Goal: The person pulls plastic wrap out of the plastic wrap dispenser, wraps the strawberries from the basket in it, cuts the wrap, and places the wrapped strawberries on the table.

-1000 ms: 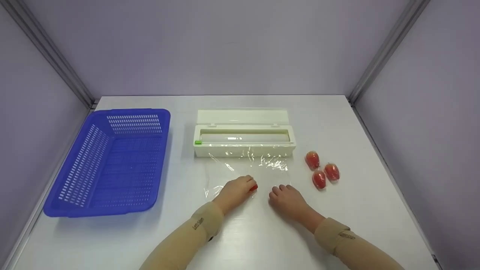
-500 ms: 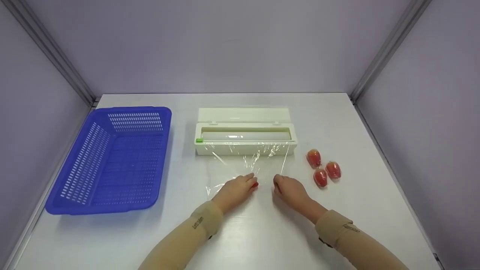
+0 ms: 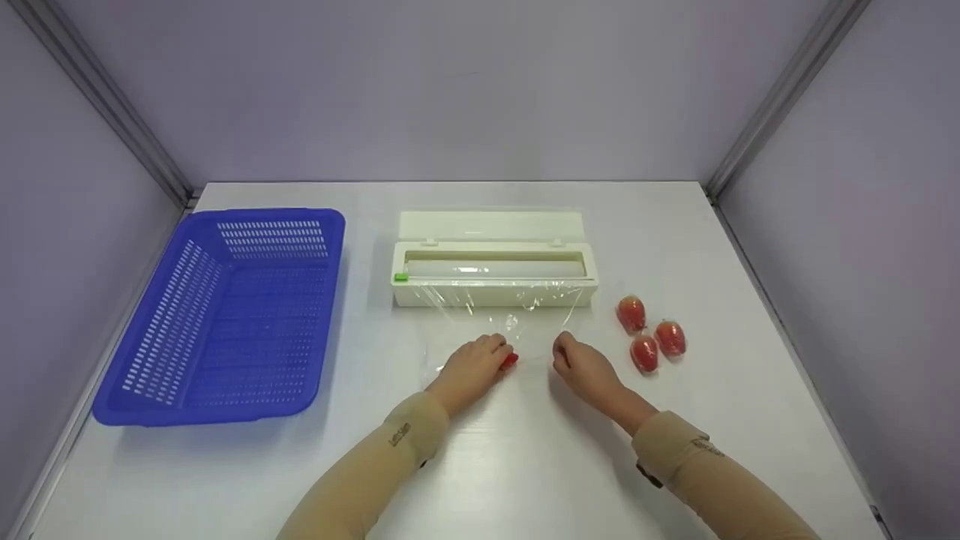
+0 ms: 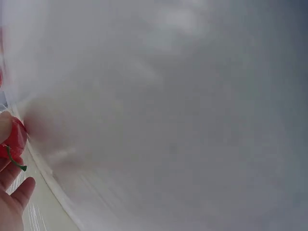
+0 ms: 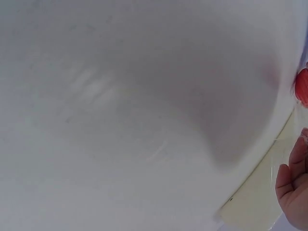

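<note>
My left hand (image 3: 472, 369) holds a small red pepper (image 3: 509, 361) with a curved green stem, over the sheet of cling film (image 3: 457, 326). Fingers and thumb surround the pepper (image 4: 17, 137) in the left wrist view; its far side is hidden. My right hand (image 3: 589, 367) pinches the near right edge of the film, its fingers curled in. The film runs out over the front of a white cling film dispenser (image 3: 495, 294), whose lid stands open behind the roll (image 3: 495, 268). In the right wrist view, the right hand (image 5: 296, 187) shows at the right edge.
To the left stands a blue plastic basket (image 3: 330, 315) with slotted walls. Several red fruits or vegetables in clear film, such as the one (image 3: 631, 313) nearest the dispenser, lie together right of the right hand. Panels enclose the white table (image 3: 510, 480) at the back and sides.
My right hand has gone from resting near the film's edge to pinching it, and the film's right side is drawn taut. My left hand stays with the pepper, almost unmoved.
</note>
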{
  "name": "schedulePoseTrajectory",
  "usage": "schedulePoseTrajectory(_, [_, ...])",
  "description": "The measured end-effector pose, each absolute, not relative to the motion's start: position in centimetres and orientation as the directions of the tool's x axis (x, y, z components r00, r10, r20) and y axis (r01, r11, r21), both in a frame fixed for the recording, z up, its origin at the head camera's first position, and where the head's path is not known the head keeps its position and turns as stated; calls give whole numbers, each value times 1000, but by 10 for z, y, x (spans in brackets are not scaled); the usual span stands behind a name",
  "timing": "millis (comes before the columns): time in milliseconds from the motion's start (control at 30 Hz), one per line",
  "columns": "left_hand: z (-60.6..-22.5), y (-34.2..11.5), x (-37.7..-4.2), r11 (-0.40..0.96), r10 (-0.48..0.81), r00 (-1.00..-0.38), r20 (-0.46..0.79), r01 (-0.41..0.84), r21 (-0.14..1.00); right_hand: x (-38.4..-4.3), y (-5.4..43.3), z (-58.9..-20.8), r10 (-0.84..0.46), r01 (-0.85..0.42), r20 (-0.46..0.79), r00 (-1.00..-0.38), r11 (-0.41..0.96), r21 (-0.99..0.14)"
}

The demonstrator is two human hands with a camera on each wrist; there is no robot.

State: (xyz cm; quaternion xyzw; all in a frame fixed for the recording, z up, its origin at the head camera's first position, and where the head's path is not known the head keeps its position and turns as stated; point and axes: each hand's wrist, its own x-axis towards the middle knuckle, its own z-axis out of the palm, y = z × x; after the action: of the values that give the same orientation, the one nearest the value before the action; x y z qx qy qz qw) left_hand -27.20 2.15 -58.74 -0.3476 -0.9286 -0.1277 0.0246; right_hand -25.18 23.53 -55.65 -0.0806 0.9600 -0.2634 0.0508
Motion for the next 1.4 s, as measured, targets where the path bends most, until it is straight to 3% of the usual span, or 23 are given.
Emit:
schedulePoseTrajectory(133, [-587, 18, -275, 710, 635, -763, 120, 638, 298, -250, 242, -558, -259, -167, -135, -956, 863, -476])
schedulePoseTrajectory(267, [-585, 15, -282, 690, 631, -774, 51, 590, 419, -251, 254, -561, -378, -313, -172, -910, 896, -315])
schedulePoseTrajectory(333, [-585, 13, -286, 677, 615, -788, 15, 538, 501, -253, 261, -564, -440, -411, -75, -895, 878, -248])
schedulePoseTrajectory(400, [-584, 12, -290, 667, 597, -802, -19, 483, 567, -254, 269, -566, -484, -485, 74, -872, 836, -257])
schedulePoseTrajectory(533, [-583, 10, -294, 655, 562, -824, -76, 387, 650, -255, 277, -571, -474, -566, 310, -824, 705, -426])
schedulePoseTrajectory(600, [-583, 11, -296, 650, 564, -822, -80, 383, 657, -256, 276, -572, -405, -494, 285, -869, 668, -557])
schedulePoseTrajectory(700, [-583, 15, -298, 652, 573, -817, -67, 405, 642, -259, 272, -572, -252, -258, 118, -961, 648, -717])
schedulePoseTrajectory(767, [-582, 16, -299, 649, 581, -812, -52, 424, 632, -263, 269, -571, -148, -93, -7, -989, 650, -754])
schedulePoseTrajectory(867, [-581, 17, -301, 654, 579, -814, -54, 424, 627, -269, 267, -572, -55, 24, -80, -995, 655, -755])
schedulePoseTrajectory(1100, [-583, 19, -307, 682, 555, -829, -64, 410, 605, -278, 273, -579, 46, 105, -111, -993, 780, -617])
schedulePoseTrajectory(1233, [-583, 19, -311, 690, 546, -837, -50, 415, 593, -281, 279, -582, -4, 39, -90, -996, 883, -469])
schedulePoseTrajectory(1400, [-584, 16, -316, 664, 517, -854, -60, 355, 658, -281, 276, -578, -39, -56, 56, -998, 941, -334])
